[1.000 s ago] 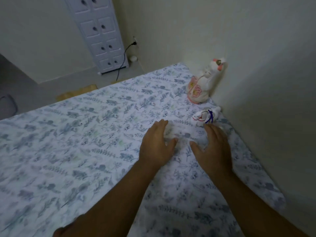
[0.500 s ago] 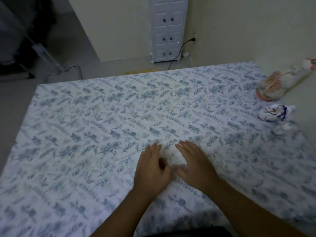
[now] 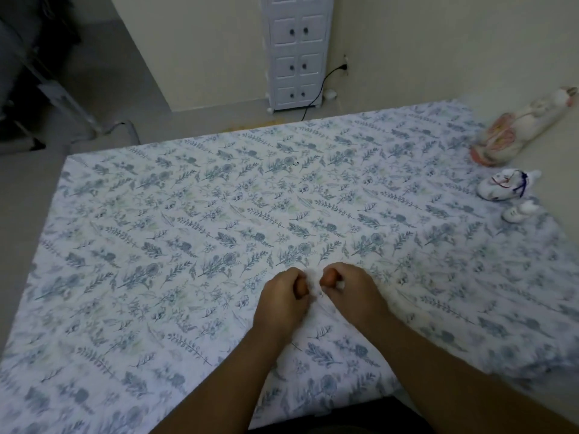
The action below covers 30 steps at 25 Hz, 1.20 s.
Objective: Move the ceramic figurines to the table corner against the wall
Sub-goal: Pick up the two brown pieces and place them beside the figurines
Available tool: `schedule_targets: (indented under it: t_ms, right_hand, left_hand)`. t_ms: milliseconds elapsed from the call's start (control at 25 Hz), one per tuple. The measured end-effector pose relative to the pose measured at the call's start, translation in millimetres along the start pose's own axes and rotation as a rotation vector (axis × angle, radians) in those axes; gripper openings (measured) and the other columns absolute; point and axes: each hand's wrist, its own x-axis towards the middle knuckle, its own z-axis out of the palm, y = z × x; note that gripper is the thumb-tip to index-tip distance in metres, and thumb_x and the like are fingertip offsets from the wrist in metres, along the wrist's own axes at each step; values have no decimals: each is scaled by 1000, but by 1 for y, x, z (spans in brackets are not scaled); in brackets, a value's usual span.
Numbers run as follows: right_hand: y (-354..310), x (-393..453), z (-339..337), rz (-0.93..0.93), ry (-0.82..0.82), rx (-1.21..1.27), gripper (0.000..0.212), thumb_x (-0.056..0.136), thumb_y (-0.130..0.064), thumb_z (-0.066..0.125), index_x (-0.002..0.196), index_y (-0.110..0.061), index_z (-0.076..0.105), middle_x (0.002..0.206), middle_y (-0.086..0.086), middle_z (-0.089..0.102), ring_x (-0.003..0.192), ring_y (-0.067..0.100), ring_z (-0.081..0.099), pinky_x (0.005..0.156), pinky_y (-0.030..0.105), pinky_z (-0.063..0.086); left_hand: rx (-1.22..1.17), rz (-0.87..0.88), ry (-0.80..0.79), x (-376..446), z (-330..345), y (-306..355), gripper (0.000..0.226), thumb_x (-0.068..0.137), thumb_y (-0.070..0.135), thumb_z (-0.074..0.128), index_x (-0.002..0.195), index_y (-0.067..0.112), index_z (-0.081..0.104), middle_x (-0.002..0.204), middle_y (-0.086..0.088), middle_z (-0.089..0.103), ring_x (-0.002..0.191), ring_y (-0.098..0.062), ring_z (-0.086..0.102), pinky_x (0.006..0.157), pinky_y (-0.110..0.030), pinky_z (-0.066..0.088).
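Observation:
Three ceramic figurines stand at the table's far right against the wall: a tall white and pink one (image 3: 513, 130), a white one with blue and red marks (image 3: 504, 187), and a small white one (image 3: 520, 211). My left hand (image 3: 282, 300) and my right hand (image 3: 349, 292) sit side by side near the front middle of the table, far from the figurines. Both are curled into fists, pinching a raised fold of the floral tablecloth (image 3: 188, 214) between them.
A white cabinet of small drawers (image 3: 297, 51) stands on the floor beyond the table, with a black cable (image 3: 316, 92) running to a wall socket. Dark furniture (image 3: 31, 73) fills the far left. The wall runs along the table's right side.
The view swung left from the corner toward the table's middle. My hands drew back from beside the figurines, lay flat on the cloth, then curled shut and bunched a fold of it.

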Motion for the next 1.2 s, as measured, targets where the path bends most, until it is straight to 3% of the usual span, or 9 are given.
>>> schedule_targets:
  t_ms: [200, 320, 400, 480, 560, 760, 960, 1120, 1200]
  right_hand:
    - [43, -17, -63, 146, 205, 94, 30, 81, -17, 80, 68, -31, 56, 81, -11, 67, 85, 2, 64, 74, 12, 48]
    - [85, -29, -114, 219, 358, 128, 30, 83, -12, 80, 73, -32, 61, 86, -17, 64, 90, -2, 62, 81, 15, 50]
    - [119, -34, -148, 309, 441, 161, 15, 85, -12, 79, 83, -21, 68, 88, -14, 63, 86, 3, 63, 80, 18, 52]
    - [153, -35, -178, 420, 512, 188, 10, 87, -17, 80, 91, -18, 71, 92, -5, 66, 88, 14, 65, 74, 14, 47]
    - [187, -36, -204, 489, 582, 170, 10, 88, -24, 78, 94, -19, 71, 94, -2, 67, 89, 15, 64, 69, 10, 41]
    - [258, -27, -256, 556, 694, 165, 15, 94, -25, 72, 94, -10, 73, 90, 4, 68, 88, 19, 63, 74, 26, 46]
    - [295, -12, -277, 570, 712, 153, 20, 97, -25, 65, 88, -8, 71, 86, 12, 70, 81, 27, 64, 73, 36, 54]
    - [304, -9, -277, 555, 718, 143, 10, 95, -25, 67, 93, -18, 74, 85, 0, 68, 78, 12, 59, 63, 8, 39]
    - [305, -9, -276, 527, 722, 126, 6, 93, -22, 69, 89, -18, 73, 80, -4, 65, 72, 3, 55, 60, 1, 34]
  left_hand:
    - [41, 318, -74, 32, 41, 62, 7, 78, 2, 68, 76, 7, 64, 69, -3, 61, 73, -14, 54, 73, -35, 50]
    - [29, 414, -159, 54, 86, 119, 19, 79, 2, 70, 73, 15, 57, 74, 0, 62, 78, -11, 54, 78, -35, 52]
    - [10, 453, -201, 66, 122, 159, 24, 82, 5, 70, 87, 26, 61, 86, 6, 63, 82, -8, 56, 79, -30, 53]
    - [-18, 491, -242, 80, 158, 195, 22, 84, 6, 70, 100, 20, 67, 93, 5, 66, 85, -8, 60, 79, -27, 54]
    - [-25, 533, -290, 93, 195, 230, 19, 84, 5, 70, 100, 15, 66, 93, 0, 68, 84, -13, 62, 77, -29, 53]
    - [-14, 666, -355, 123, 280, 302, 19, 87, -1, 68, 105, 4, 70, 99, -13, 71, 89, -25, 65, 79, -32, 51]
    - [-18, 683, -379, 148, 331, 338, 25, 83, -2, 68, 107, 6, 72, 101, -11, 75, 91, -26, 69, 80, -30, 54]
    - [-6, 628, -363, 149, 348, 335, 33, 80, 1, 72, 111, 12, 71, 98, -7, 75, 88, -17, 66, 74, -17, 45]
    - [-22, 581, -358, 147, 351, 332, 30, 79, 5, 73, 107, 16, 71, 92, -2, 74, 82, -11, 64, 68, -14, 43]
